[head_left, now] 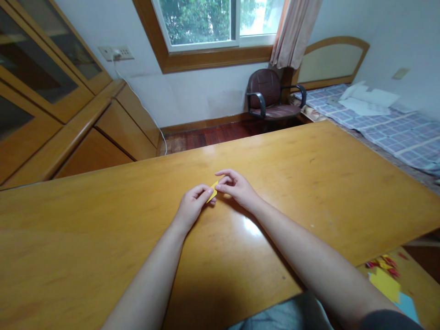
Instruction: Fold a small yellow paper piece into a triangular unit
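- At my far left, a glass-doored wooden cabinet (pixel 44 68) stands beyond the table (pixel 85 229).
- Next, a wall socket (pixel 124 52) has a white cord (pixel 144 107) running down from it; any markings on the socket are too small for me to read.
- My left hand (pixel 195 204) pinches a small yellow piece (pixel 213 191), thumb on top, just above the table near its middle.
- The yellow piece sits between my hands, slanted, its pointed lower end towards me.
- My right hand (pixel 237 188) has its thumb at the piece's upper end, index finger arched above; I cannot tell whether this grip is closed on it.
- Past the table, a dark red armchair (pixel 264 87) stands below the window (pixel 195 23), left of a checked bed (pixel 378 133).
- At my lower right lie small red and yellow bits (pixel 388 265), a yellow sheet (pixel 385 284) and a light blue sheet (pixel 407 307).
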{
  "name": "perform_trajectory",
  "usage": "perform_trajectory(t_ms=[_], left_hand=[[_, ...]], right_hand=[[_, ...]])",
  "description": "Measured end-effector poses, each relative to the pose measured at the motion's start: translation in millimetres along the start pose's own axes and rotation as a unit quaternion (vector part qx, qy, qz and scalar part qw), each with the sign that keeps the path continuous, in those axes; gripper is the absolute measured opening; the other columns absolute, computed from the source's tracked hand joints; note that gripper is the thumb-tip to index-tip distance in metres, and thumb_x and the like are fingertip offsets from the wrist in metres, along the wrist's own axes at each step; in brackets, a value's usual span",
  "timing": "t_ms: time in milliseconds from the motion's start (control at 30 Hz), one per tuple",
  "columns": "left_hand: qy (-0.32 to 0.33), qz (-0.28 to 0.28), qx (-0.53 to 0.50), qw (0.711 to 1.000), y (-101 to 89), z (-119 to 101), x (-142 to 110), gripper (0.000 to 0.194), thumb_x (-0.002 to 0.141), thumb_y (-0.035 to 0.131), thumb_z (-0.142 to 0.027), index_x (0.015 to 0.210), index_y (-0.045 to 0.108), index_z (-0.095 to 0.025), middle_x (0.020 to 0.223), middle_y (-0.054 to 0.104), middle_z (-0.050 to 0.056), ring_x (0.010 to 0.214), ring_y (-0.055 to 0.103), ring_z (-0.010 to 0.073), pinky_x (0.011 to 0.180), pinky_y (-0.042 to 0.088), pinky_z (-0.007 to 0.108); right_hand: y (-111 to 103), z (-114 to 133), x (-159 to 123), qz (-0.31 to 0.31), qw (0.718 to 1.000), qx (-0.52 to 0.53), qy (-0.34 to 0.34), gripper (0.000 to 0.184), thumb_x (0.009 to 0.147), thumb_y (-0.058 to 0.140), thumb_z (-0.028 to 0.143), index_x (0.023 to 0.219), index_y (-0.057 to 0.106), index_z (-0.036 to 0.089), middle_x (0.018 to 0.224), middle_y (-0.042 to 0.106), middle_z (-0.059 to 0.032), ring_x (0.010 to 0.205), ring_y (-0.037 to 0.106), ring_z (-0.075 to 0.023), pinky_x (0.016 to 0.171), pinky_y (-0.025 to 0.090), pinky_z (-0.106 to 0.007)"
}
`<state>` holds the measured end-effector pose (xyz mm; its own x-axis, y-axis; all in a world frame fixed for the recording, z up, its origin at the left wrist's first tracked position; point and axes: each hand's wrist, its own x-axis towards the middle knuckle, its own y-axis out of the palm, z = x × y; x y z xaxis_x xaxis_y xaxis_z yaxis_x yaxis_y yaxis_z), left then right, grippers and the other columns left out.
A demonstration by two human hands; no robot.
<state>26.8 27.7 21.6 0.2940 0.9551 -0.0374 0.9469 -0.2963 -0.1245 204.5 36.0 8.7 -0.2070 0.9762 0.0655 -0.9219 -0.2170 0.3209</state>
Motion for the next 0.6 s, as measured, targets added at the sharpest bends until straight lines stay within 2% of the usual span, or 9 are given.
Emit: perform_trajectory(t_ms=[400, 600], left_hand=[[0.0, 0.028, -0.011, 1.0, -3.7, 6.3, 1.0, 0.028, 0.086, 0.063, -0.041, 0.073, 0.066, -0.016, 0.066, 0.066, 0.002, 0.066, 0.06, 0.0159, 0.069, 0.046, 0.027], [0.009, 0.03, 0.009, 0.999, -2.5, 2.6, 0.4, 0.029, 0.087, 0.061, -0.041, 0.072, 0.066, -0.017, 0.066, 0.066, 0.002, 0.066, 0.06, 0.016, 0.069, 0.046, 0.027]], right_hand=[[-3.3, 0.7, 2.1, 0.018, 0.999, 0.023, 0.014, 0.036, 0.07, 0.081, 0.03, 0.102, 0.066, 0.021, 0.077, 0.07, 0.0022, 0.07, 0.062, -0.0121, 0.074, 0.049, -0.028], [-2.4, 1.8, 0.8, 0.0, 1.0, 0.014, 0.016, 0.035, 0.069, 0.081, 0.031, 0.1, 0.068, 0.021, 0.074, 0.069, 0.0028, 0.068, 0.061, -0.0117, 0.072, 0.048, -0.028]])
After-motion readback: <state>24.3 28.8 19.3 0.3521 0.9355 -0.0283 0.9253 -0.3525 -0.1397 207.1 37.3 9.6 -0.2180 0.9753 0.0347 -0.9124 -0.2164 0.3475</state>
